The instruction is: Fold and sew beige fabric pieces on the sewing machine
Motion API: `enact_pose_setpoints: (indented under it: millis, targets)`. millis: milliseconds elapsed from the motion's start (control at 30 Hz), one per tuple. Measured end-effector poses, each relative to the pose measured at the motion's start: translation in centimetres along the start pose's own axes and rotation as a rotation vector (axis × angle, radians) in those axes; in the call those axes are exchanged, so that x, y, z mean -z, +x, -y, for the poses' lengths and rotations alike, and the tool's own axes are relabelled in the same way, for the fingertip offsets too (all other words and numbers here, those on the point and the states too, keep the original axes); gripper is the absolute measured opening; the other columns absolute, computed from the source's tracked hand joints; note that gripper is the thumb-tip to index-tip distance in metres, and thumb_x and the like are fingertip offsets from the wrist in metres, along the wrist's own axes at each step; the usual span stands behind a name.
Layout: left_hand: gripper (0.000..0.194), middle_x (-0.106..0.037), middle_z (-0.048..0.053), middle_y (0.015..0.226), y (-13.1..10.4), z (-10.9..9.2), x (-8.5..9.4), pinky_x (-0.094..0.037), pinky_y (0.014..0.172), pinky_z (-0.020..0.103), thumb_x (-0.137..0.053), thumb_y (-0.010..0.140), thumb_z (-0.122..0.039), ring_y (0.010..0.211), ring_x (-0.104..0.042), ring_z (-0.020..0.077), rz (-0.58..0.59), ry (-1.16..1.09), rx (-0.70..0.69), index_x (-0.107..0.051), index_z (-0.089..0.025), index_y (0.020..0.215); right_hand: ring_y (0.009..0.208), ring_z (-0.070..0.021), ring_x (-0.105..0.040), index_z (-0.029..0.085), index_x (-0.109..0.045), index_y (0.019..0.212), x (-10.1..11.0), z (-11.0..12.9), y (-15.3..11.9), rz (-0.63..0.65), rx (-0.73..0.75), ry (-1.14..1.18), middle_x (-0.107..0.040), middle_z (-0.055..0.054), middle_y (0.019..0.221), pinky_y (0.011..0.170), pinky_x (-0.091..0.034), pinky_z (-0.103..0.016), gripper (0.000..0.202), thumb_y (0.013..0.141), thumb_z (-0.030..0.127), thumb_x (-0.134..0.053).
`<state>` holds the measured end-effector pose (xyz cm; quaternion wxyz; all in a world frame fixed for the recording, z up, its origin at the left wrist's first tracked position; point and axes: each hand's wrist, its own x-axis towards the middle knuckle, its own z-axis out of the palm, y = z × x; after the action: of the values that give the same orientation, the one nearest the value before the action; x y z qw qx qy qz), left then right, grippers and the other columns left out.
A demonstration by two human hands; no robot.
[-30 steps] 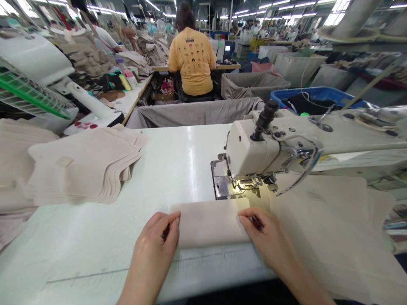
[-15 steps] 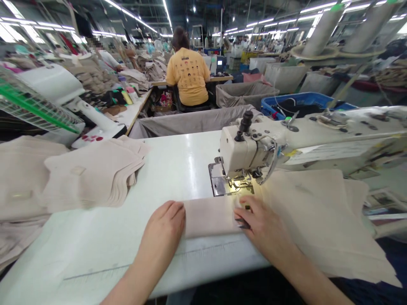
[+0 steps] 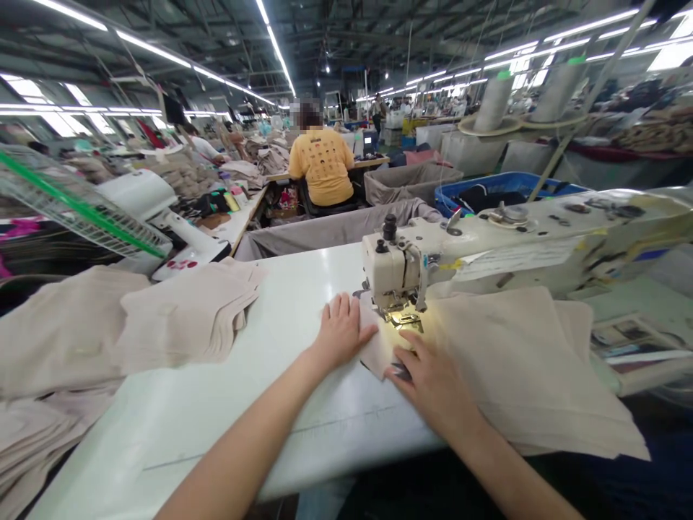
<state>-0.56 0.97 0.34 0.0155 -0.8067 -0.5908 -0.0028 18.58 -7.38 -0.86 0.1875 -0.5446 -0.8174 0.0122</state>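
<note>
A narrow beige fabric piece lies at the sewing machine's lit needle area, partly hidden by the machine head. My left hand rests flat on its left edge, fingers stretched toward the machine. Close in front of the presser foot, my right hand is curled, index finger and thumb on the fabric. Dark pointed blades, apparently of thread snips, stick out from under that hand; their handles are hidden. Larger beige panels spread right of the needle, beside my right forearm.
Stacked beige cut pieces cover the table's left side, below a white fan. Behind the table stand a grey cloth-lined bin and a blue basket. A person in a yellow shirt sits farther back.
My left hand has moved forward and right, from gripping the fabric's left end to lying flat near the machine. The fabric has turned and gone further under the machine head. The view has tilted up.
</note>
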Motion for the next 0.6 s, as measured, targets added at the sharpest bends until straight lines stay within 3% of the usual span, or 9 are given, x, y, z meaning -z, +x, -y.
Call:
enact_pose_setpoints:
  millis: [100,200,300,433,600]
  targets:
    - [0.073,-0.026,0.024,0.162,1.1,2.0,-0.9,-0.024,0.118,0.059,-0.04,0.098,-0.061,0.151,-0.022,0.0395,0.035,-0.086,-0.098,-0.031,-0.012,0.151,0.094,-0.023,-0.071,0.021,-0.067,0.107,0.2,0.0,0.1,0.091,0.03,0.029,-0.068,-0.008,0.123,0.07,-0.057,-0.032,0.018,0.091,0.029,-0.068]
    - [0.072,-0.025,0.021,0.163,2.4,3.2,-0.6,-0.022,0.119,0.058,-0.043,0.097,-0.062,0.152,-0.02,0.0379,0.066,-0.15,-0.153,-0.031,-0.016,0.151,0.089,-0.0209,-0.072,0.021,-0.066,0.11,0.2,0.2,0.1,0.106,-0.004,0.054,-0.069,-0.007,0.12,0.069,-0.056,-0.031,0.019,0.094,0.03,-0.064]
    - [0.068,-0.029,0.02,0.161,4.0,3.3,-0.2,-0.023,0.118,0.061,-0.048,0.096,-0.059,0.151,-0.024,0.0375,0.091,-0.188,-0.171,-0.036,-0.018,0.148,0.091,-0.0209,-0.071,0.02,-0.065,0.111,0.0,0.3,-0.1,0.073,-0.037,0.049,-0.069,-0.007,0.122,0.07,-0.055,-0.029,0.019,0.095,0.03,-0.062]
    - [0.054,-0.042,0.019,0.153,5.6,2.8,-0.2,-0.025,0.116,0.061,-0.048,0.097,-0.05,0.144,-0.034,0.0365,0.03,-0.179,-0.2,-0.047,-0.018,0.14,0.092,-0.0218,-0.071,0.019,-0.065,0.111,-0.3,0.4,-0.2,0.062,-0.026,0.046,-0.068,-0.008,0.125,0.072,-0.056,-0.031,0.02,0.094,0.029,-0.063]
    - [0.043,-0.052,0.014,0.145,5.9,2.5,-0.3,-0.026,0.116,0.056,-0.048,0.097,-0.045,0.14,-0.039,0.0334,-0.039,-0.21,-0.373,-0.056,-0.021,0.132,0.093,-0.0217,-0.072,0.018,-0.06,0.121,-0.4,0.5,0.1,0.069,-0.036,0.061,-0.067,-0.009,0.126,0.071,-0.056,-0.031,0.028,0.094,0.026,-0.063]
